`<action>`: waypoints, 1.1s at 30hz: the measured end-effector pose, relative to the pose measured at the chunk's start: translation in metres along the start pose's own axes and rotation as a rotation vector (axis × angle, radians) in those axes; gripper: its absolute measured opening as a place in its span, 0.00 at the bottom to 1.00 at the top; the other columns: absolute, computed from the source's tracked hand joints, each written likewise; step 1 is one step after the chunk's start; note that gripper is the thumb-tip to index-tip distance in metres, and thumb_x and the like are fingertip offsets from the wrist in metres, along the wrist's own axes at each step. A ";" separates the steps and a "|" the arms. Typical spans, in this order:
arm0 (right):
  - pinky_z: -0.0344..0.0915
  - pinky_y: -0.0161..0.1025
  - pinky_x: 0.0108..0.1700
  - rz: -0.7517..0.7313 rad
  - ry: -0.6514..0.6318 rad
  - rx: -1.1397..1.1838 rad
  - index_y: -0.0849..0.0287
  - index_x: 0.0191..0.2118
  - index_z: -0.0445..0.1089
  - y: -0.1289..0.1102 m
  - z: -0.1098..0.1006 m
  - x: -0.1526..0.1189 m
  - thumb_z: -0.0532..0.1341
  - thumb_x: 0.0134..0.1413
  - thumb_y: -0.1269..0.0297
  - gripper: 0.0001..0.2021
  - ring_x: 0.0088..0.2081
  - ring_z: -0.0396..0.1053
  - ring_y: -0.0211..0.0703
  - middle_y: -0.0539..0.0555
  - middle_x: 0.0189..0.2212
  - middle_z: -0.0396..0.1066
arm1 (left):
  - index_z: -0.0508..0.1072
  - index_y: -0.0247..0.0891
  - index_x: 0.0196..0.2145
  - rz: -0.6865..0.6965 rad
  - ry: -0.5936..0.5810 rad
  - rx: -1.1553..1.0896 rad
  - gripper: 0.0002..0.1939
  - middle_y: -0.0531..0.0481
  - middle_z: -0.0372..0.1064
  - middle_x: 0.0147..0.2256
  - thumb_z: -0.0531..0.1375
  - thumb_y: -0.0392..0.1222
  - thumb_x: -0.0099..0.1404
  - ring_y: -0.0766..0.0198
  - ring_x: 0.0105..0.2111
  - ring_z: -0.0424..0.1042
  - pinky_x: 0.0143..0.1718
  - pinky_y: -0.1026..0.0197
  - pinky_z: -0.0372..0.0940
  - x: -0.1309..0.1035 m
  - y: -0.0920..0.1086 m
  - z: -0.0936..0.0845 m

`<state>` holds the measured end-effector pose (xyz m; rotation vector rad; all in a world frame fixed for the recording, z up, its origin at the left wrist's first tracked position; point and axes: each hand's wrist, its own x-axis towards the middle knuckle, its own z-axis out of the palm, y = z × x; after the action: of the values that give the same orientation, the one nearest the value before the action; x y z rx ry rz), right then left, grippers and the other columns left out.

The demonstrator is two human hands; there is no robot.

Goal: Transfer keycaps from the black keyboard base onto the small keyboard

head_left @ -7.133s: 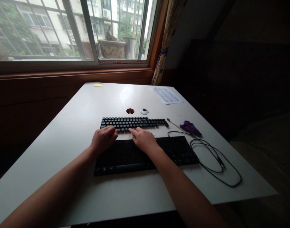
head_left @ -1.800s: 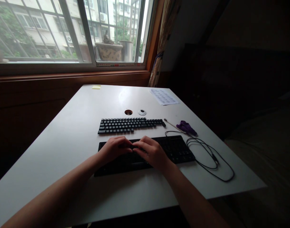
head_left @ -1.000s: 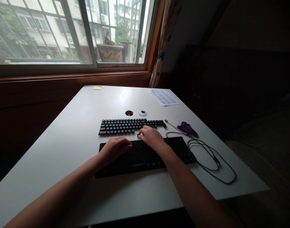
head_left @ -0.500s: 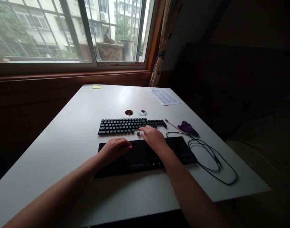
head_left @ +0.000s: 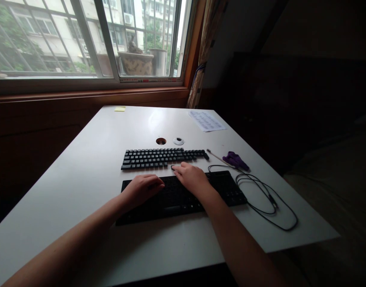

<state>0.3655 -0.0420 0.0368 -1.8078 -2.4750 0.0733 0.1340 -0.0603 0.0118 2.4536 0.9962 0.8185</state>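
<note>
A black keyboard base [head_left: 183, 195] lies at the near middle of the table, its key area dark. Loose black keycaps [head_left: 147, 158] are laid out in rows just beyond it. My right hand [head_left: 191, 178] reaches over the base, with thumb and index finger closed at a single keycap [head_left: 172, 167] by the front of those rows. Over the left part of the base rests my left hand [head_left: 143, 186], its fingers curled together; whatever may be between them is hidden. Parts of the base are covered by both hands.
A black cable [head_left: 286, 205] loops to the right of the base. Beyond it lie a purple cloth [head_left: 236, 160] and a thin stick-like brush [head_left: 215, 156]. Papers [head_left: 208, 121], a yellow note [head_left: 119, 109], a round hole [head_left: 161, 141] and a white ring [head_left: 179, 141] are farther back.
My right index finger has come down onto the single keycap, from the rows' edge beside it. My left hand stays curled over the base. The whole view has shifted slightly.
</note>
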 end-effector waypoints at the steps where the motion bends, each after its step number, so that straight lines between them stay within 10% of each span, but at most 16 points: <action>1: 0.61 0.37 0.38 0.003 -0.002 0.002 0.41 0.56 0.69 -0.001 0.001 0.001 0.48 0.67 0.53 0.18 0.40 0.72 0.44 0.51 0.44 0.72 | 0.75 0.36 0.35 -0.001 -0.003 0.001 0.09 0.51 0.73 0.30 0.58 0.43 0.68 0.69 0.26 0.68 0.29 0.68 0.60 0.000 0.000 0.000; 33: 0.64 0.40 0.44 0.044 0.005 0.056 0.44 0.60 0.65 -0.005 0.005 0.010 0.47 0.67 0.55 0.20 0.45 0.72 0.46 0.53 0.48 0.74 | 0.75 0.36 0.36 0.013 -0.036 0.035 0.09 0.50 0.73 0.30 0.56 0.42 0.69 0.68 0.27 0.69 0.30 0.67 0.61 -0.001 0.003 0.000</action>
<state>0.3568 -0.0340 0.0324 -1.8381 -2.4048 0.1396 0.1354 -0.0634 0.0128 2.4980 0.9906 0.7643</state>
